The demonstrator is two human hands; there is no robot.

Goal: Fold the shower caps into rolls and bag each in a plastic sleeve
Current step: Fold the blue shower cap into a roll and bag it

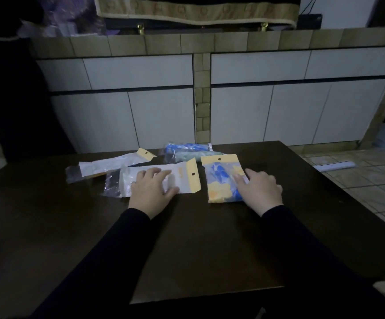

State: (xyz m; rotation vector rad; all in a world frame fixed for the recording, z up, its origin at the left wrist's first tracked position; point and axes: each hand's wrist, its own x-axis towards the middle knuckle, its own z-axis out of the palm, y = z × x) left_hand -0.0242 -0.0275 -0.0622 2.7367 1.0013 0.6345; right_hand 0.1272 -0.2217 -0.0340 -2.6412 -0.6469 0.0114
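Here, dim room, dark wooden table (pixel 186 238); both arms in black sleeves reach forward over it. Left hand (pixel 151 191) lies flat, fingers straight and spread, palm down on a long white plastic sleeve (pixel 180 178) with a yellow header card; sleeve lies sideways, header end to the right, clear end poking out left of the hand. Right hand (pixel 259 188) also flat, fingers relaxed and extended, resting on the right edge of a bagged shower cap (pixel 221 178); that pack stands lengthwise, yellow header at the far end, blue and yellow print showing through the plastic. Neither hand grips anything; both just press or rest. Second empty sleeve (pixel 115 163) lies farther back left, tilted, its yellow header toward the right, partly tucked behind the first sleeve. Two rolled caps (pixel 190 151) sit at the far middle of the table, one blue, one pale green, touching each other, just behind the bagged pack; whether they are bagged, cannot tell. Behind the table a tiled counter (pixel 209 42) with white cabinet fronts; tiled floor (pixel 359 178) at right with a pale power strip (pixel 335 166) on it.
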